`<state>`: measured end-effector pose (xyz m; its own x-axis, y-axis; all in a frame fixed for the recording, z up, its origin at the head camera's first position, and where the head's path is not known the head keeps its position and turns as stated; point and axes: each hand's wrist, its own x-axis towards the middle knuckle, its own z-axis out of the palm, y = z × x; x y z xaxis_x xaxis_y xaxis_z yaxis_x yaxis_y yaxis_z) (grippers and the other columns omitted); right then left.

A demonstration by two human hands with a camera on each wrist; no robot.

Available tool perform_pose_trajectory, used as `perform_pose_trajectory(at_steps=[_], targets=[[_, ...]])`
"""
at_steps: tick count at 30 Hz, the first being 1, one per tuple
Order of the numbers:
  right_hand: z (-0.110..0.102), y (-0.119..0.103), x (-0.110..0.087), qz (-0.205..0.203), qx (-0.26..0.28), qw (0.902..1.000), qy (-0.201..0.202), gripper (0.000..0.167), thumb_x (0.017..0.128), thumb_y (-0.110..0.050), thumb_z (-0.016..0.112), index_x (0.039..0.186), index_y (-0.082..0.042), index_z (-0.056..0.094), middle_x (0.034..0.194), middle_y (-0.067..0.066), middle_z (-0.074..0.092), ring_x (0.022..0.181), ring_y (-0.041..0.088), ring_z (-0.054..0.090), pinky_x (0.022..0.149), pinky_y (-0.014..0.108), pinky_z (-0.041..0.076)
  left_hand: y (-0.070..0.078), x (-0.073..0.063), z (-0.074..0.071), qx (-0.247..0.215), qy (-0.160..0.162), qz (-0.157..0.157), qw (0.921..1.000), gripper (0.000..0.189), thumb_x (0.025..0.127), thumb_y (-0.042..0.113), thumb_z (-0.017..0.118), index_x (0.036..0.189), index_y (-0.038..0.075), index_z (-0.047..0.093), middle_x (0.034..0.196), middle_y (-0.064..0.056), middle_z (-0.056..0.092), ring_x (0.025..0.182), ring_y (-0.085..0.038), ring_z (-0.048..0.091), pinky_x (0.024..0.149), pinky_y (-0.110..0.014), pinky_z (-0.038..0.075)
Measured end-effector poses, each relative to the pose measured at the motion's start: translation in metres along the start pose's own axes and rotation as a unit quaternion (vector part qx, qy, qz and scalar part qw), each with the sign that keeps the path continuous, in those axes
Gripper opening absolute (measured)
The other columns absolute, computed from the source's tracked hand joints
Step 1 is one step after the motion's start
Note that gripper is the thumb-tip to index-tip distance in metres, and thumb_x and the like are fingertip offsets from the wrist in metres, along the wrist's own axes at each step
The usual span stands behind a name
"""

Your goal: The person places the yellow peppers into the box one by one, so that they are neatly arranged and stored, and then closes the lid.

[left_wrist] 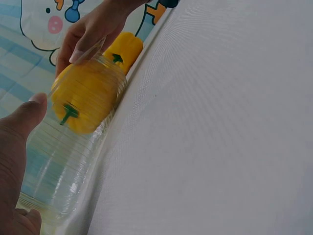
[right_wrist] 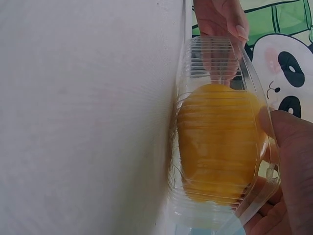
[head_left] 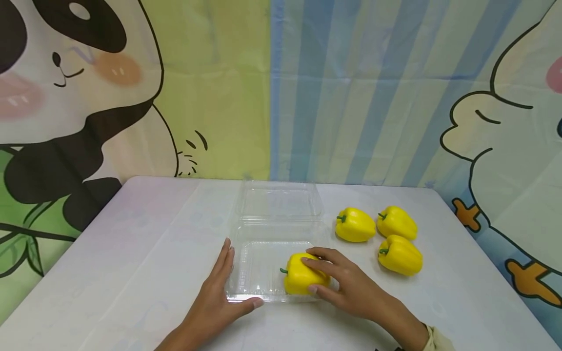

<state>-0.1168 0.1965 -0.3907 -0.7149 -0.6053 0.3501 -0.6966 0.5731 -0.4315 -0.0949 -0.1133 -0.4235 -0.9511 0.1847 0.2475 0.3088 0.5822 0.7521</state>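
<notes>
A clear plastic clamshell box (head_left: 259, 273) lies on the table with its lid (head_left: 281, 200) folded back toward the wall. Inside the base, at its right end, sits a yellow bell pepper (head_left: 303, 275) with its green stem pointing left. My right hand (head_left: 351, 287) holds this pepper, thumb in front and fingers over its top and back. My left hand (head_left: 215, 297) rests at the box's left front corner, fingers straight along the left side and thumb on the front rim. Through the clear wall, the pepper (right_wrist: 220, 142) shows in the right wrist view.
Three more yellow bell peppers lie right of the box: one nearer it (head_left: 355, 225), one behind (head_left: 397, 222) and one in front (head_left: 400, 255). The white table (head_left: 145, 253) ends at a cloth backdrop (head_left: 351, 87) with cartoon animals.
</notes>
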Motion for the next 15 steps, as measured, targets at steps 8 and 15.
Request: perform_pose_trajectory(at_steps=[8,15], targets=[[0.0006,0.0021,-0.0004,0.000,0.016,0.9999,-0.002,0.047,0.094,-0.035,0.066,0.139,-0.025,0.054,0.145,-0.002,0.042,0.126,0.019,0.047,0.096,0.040,0.049,0.0011,0.0002,-0.0006,0.009,-0.002,0.001,1.0000,0.124,0.066,0.065,0.078,0.152,-0.003,0.021,0.162,0.009,0.001,0.144,-0.025,0.020,0.108,-0.047,0.029],[0.0009,0.0030,0.0004,-0.005,0.020,0.9998,0.002,0.050,0.093,-0.033,0.067,0.140,-0.026,0.051,0.145,-0.001,0.041,0.126,0.017,0.047,0.097,0.040,0.048,0.0015,0.0000,-0.0016,0.007,-0.003,-0.002,1.0000,0.123,0.066,0.063,0.080,0.153,-0.002,0.021,0.162,0.010,0.001,0.145,-0.024,0.019,0.109,-0.046,0.027]])
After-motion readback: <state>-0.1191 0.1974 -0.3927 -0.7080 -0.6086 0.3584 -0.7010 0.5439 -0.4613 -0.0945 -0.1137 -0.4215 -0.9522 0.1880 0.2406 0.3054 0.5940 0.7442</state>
